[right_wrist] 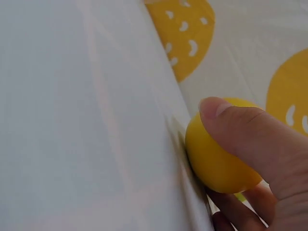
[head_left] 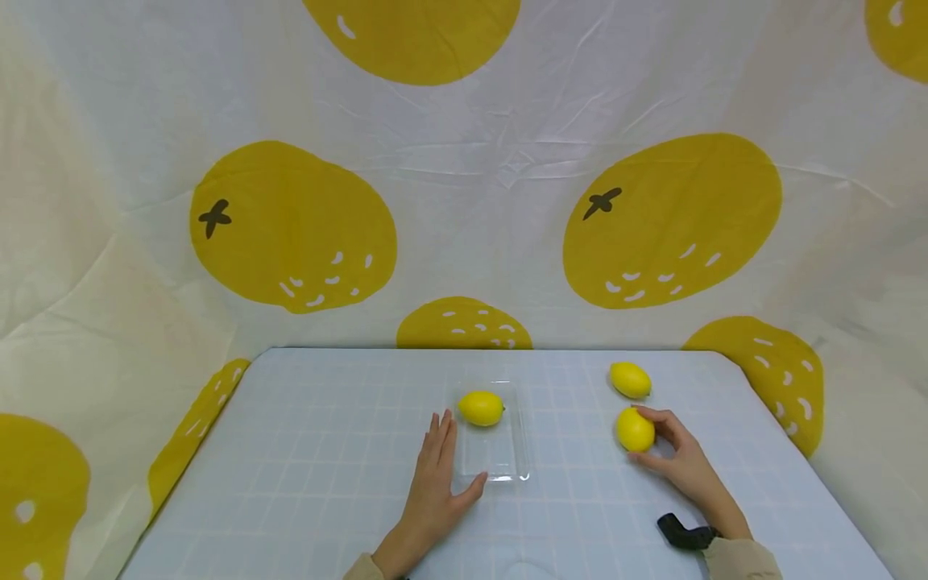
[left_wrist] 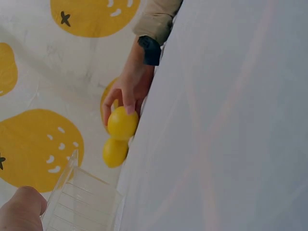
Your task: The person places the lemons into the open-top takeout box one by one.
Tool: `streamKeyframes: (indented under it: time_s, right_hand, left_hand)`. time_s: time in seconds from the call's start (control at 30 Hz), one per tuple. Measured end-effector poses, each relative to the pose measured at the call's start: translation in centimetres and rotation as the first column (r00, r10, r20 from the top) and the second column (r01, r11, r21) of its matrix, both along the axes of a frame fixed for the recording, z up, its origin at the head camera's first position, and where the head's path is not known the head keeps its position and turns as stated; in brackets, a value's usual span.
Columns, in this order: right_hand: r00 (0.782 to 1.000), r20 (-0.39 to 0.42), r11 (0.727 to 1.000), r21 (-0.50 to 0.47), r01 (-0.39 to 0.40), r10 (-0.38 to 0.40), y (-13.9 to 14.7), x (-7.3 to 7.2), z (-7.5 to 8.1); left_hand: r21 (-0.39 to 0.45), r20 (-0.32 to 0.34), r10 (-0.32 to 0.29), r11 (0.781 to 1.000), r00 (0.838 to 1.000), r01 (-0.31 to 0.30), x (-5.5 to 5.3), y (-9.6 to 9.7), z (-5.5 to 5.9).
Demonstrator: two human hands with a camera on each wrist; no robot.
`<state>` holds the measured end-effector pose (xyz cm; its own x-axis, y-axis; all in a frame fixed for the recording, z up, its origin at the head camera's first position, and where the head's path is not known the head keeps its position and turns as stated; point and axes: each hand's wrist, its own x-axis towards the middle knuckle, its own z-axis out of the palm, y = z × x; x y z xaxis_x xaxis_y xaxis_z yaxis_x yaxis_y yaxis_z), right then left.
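A clear plastic tray lies mid-table with one lemon in its far end. My left hand rests along the tray's left side, fingers straight and thumb at the near edge; in the left wrist view the thumb shows beside the tray wall. On the right, my right hand grips a second lemon between thumb and fingers, low at the tabletop. The right wrist view shows the thumb over that lemon. Just beyond it lies a third lemon.
A pale checked cloth covers the table. Behind it and at both sides hangs a white curtain printed with large yellow fruit. A black strap sits on the right wrist.
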<state>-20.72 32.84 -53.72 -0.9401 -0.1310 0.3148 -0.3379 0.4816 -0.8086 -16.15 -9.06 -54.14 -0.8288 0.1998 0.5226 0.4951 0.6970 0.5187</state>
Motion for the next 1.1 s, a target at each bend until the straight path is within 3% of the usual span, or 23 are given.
streamKeyframes:
  time_s: [0.37, 0.67, 0.93, 1.1]
  right_hand:
    - [0.997, -0.039, 0.997, 0.023, 0.073, -0.072, -0.4, 0.0, -0.1]
    - [0.998, -0.057, 1.0, 0.001, 0.023, -0.023, -1.5, -0.4, 1.4]
    - [0.988, -0.152, 0.998, -0.053, -0.042, 0.033, -3.2, -0.8, 2.7]
    - [0.985, -0.158, 0.993, -0.084, -0.079, 0.065, -4.6, -1.5, 3.1]
  left_hand:
    - [-0.002, -0.002, -0.002, 1.0, 1.0, 0.002, 0.0, -0.1, 0.1]
    - [0.006, 0.003, 0.002, 1.0, 1.0, -0.002, -0.1, -0.1, 0.1]
    - [0.002, -0.002, -0.001, 1.0, 1.0, 0.001, -0.1, -0.1, -0.1]
    - [0.003, 0.002, -0.002, 1.0, 1.0, 0.002, -0.1, 0.0, -0.2]
